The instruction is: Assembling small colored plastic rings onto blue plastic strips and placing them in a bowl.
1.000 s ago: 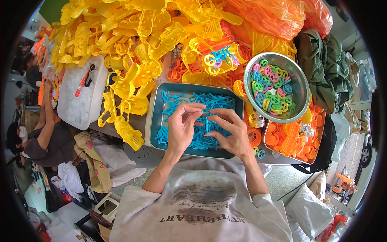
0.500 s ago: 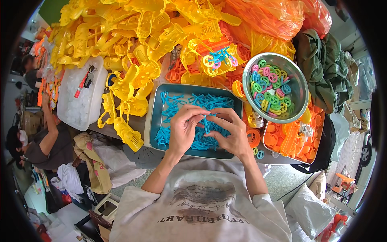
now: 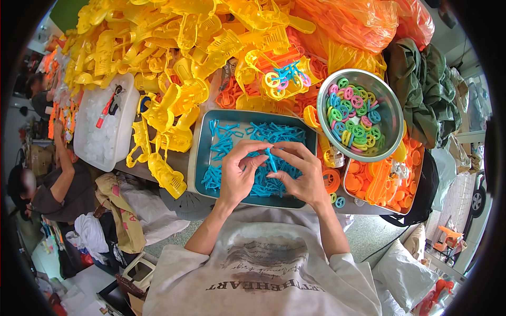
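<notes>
Over the tray (image 3: 200, 152), left hand (image 3: 238, 171) and right hand (image 3: 303, 171) pinch one blue piece (image 3: 271, 161), fingers nearly closed; much looks left: many loose pieces (image 3: 224, 143) below, some wheeled frames (image 3: 288, 71) beyond.

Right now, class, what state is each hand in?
Left hand: curled beside the slim blue plastic piece; its grip cannot be told.
Right hand: holding that piece between thumb and fingers.

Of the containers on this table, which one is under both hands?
The rectangular teal tray of small blue plastic parts; the white plastic tub, round silver metal bowl and orange-filled tray stand off to the sides.
</notes>
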A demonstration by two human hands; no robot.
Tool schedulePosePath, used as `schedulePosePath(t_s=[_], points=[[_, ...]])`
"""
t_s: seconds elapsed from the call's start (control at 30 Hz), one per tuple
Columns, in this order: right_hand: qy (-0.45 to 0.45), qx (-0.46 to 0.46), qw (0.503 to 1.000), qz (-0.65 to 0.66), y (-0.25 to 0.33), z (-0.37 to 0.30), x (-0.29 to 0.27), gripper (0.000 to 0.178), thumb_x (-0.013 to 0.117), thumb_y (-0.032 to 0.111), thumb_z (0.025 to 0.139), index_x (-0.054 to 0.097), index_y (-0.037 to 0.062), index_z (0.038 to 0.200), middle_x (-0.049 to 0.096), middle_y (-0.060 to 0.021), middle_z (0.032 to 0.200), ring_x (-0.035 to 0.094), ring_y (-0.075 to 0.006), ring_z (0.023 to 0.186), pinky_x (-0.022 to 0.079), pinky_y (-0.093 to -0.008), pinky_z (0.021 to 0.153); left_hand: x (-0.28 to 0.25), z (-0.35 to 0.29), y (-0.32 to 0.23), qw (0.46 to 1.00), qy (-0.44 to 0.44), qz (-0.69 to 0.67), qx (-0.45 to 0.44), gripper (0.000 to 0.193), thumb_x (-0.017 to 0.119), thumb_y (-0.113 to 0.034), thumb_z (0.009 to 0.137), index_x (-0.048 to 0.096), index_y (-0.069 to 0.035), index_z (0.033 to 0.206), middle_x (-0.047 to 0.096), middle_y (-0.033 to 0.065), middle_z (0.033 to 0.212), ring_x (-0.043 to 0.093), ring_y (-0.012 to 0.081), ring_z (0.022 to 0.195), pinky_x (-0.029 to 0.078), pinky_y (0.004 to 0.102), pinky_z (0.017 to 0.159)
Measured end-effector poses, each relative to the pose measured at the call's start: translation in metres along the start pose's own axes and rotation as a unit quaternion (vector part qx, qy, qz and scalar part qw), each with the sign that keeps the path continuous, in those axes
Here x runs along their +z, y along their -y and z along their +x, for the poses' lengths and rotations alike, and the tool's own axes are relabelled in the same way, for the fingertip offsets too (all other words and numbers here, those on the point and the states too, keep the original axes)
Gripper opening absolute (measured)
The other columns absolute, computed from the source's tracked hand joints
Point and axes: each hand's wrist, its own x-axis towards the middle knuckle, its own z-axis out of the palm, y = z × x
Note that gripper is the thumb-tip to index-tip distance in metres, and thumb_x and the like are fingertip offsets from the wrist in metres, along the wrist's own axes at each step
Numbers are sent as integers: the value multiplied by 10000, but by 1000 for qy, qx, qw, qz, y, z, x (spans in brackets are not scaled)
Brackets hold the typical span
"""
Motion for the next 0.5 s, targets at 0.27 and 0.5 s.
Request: schedulePosePath(t_s=[0.27, 0.5], points=[[-8, -11, 1000, -11, 1, 2, 2, 468, 823, 91, 640, 663, 54, 1079, 629, -127, 1143, 624, -301, 1029, 514, -372, 864, -8, 0, 4, 997, 26, 53, 42, 159, 606, 36, 878, 632, 20, 1034, 590, 85, 1015, 601, 131, 887, 542, 252, 737], [-19, -17, 1000, 18, -1, 1, 2, 299, 823, 55, 626, 609, 41, 834, 638, -140, 1132, 635, -288, 1004, 517, -385, 855, -2, -1, 2, 978, -32, -156, -134, 105, 625, -58, 901, 632, -2, 990, 628, 67, 978, 609, 119, 807, 526, 233, 711]])
